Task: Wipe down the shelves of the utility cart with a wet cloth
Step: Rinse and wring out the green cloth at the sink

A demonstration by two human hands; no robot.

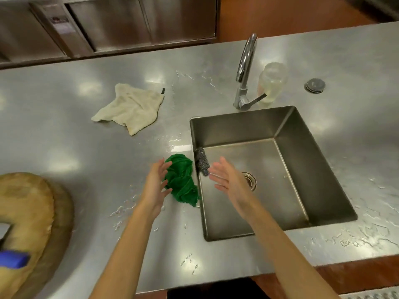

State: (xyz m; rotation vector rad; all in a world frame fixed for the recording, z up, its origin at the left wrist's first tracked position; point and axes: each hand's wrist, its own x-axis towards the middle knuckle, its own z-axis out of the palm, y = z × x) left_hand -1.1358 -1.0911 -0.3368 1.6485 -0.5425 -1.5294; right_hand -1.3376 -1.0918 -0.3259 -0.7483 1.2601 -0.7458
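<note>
— So, how far along was the wiping?
— Barely begun, I'd judge. The left hand point(156, 186) and right hand point(226, 180) hovered with fingers spread, holding nothing. The green cloth point(181, 180) lay bunched at the sink's point(237, 126) left edge; no cart showed.
— Anything in the way?
— A scouring pad point(203, 161) sat against the sink's left wall. A white towel point(131, 107) lay farther left, and the tap point(245, 67) and bottle point(272, 83) stood behind.

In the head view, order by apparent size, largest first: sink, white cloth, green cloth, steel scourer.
sink
white cloth
green cloth
steel scourer
The green cloth lies bunched, so its spread size is unsure.
</note>
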